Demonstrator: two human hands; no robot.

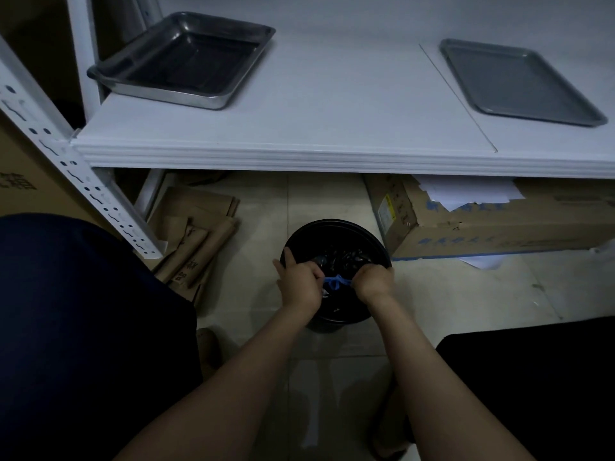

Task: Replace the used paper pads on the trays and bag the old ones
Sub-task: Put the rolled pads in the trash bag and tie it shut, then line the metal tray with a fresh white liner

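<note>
- Down on the floor, just in front of the shelf's edge, stands the black bin [336, 227] lined with a dark bag [346, 257]; across its near side runs a blue drawstring [336, 281] with a knot or loop at its middle.
- The left hand [298, 277] is clenched round the left end of the drawstring, and the right hand [374, 277] grips the right end; the two fists sit close together over the bin's near rim.
- The step in hand looks like tying the bag closed; to do it well, pull both ends evenly and outward so the mouth gathers fully, keep the knot centred over the opening, and cinch it snug before lifting, lest the bag slip back into the bin.
- What the bag holds is too dark to make out; a few glints of crumpled material show, so whether the old pads are inside I cannot tell.
- On the white shelf [316, 111] above, a deep metal tray [189, 58] sits at the left corner, overhanging the edge a little, and a shallow metal tray [519, 81] lies well apart at the right; neither shows a paper pad, so by my reading fresh pads are not yet laid.
- Under the shelf lies a long cardboard box [466, 227] with white sheets [466, 191] on top; folded brown cardboard [196, 234] lies to the left of the bin.
</note>
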